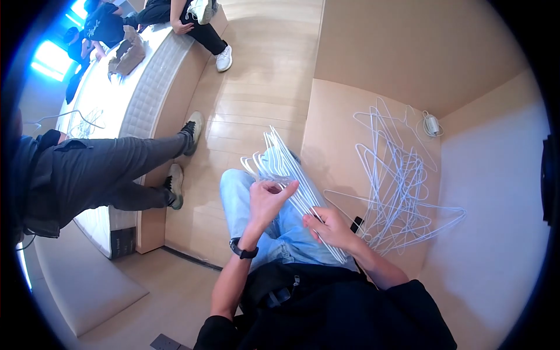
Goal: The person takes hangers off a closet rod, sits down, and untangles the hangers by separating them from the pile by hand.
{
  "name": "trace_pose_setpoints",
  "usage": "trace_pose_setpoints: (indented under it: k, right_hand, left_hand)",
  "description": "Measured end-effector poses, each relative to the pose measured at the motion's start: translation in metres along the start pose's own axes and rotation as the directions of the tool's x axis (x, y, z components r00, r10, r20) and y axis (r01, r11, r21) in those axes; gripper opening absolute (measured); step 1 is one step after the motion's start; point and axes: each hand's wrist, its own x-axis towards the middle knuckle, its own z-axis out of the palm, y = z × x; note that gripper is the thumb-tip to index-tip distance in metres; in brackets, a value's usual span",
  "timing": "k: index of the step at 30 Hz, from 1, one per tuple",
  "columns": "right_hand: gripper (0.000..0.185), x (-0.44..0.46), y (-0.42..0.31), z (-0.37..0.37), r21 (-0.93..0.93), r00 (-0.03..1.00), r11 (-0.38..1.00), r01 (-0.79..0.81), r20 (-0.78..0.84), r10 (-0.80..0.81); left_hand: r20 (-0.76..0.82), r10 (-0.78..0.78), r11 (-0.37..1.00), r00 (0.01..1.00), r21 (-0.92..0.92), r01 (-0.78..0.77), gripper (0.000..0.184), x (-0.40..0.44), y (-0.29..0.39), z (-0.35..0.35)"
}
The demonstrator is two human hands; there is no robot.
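A stack of white wire hangers [290,167] lies slantwise across my lap, its hooks together on the left side. Around the hook necks shows something clear and shiny, like a plastic strip [274,177]. My left hand [269,201] is at these necks, fingers curled and thumb raised; what its fingertips pinch, if anything, is hidden. Lower on the stack, my right hand [331,227] is closed around the long straight wires, thumb on top. To the right, a tangled heap of white wire hangers [394,181] lies on the wooden board.
A white coiled cable with plug [431,124] sits in the far corner of the board; a small black object [357,223] is by my right hand. Left, a person in grey trousers [111,169] stands by a mattress [143,105]. Other people sit or lean behind a paper bag [127,53].
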Motion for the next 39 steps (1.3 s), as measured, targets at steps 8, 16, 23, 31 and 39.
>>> trace_pose_setpoints:
  k: [8, 16, 23, 31, 39]
  right_hand:
    - [0.030, -0.004, 0.004, 0.008, 0.179, 0.992, 0.984, -0.018, 0.130, -0.005]
    - [0.025, -0.009, 0.006, 0.011, 0.236, 0.964, 0.969, -0.070, 0.266, 0.004]
    - [0.028, -0.013, -0.009, 0.008, 0.375, 0.859, 0.878, -0.298, 0.506, 0.076]
    - [0.030, -0.018, -0.022, 0.006, 0.342, 0.887, 0.902, -0.264, 0.454, 0.088]
    - [0.035, -0.014, -0.017, 0.004, 0.395, 0.869, 0.876, -0.275, 0.492, 0.051]
  left_hand:
    - [-0.251, 0.591, 0.791, 0.767, 0.370, -0.488, 0.050, -0.010, 0.038, -0.017]
    - [0.199, 0.233, 0.970, 0.952, 0.024, -0.242, 0.027, -0.018, 0.053, -0.026]
    - [0.186, 0.428, 0.903, 0.884, -0.105, -0.416, 0.026, -0.034, 0.067, -0.012]
    - [0.224, 0.540, 0.832, 0.811, -0.285, -0.475, 0.031, -0.042, 0.089, -0.012]
    - [0.223, 0.563, 0.814, 0.796, -0.312, -0.489, 0.033, -0.047, 0.089, -0.011]
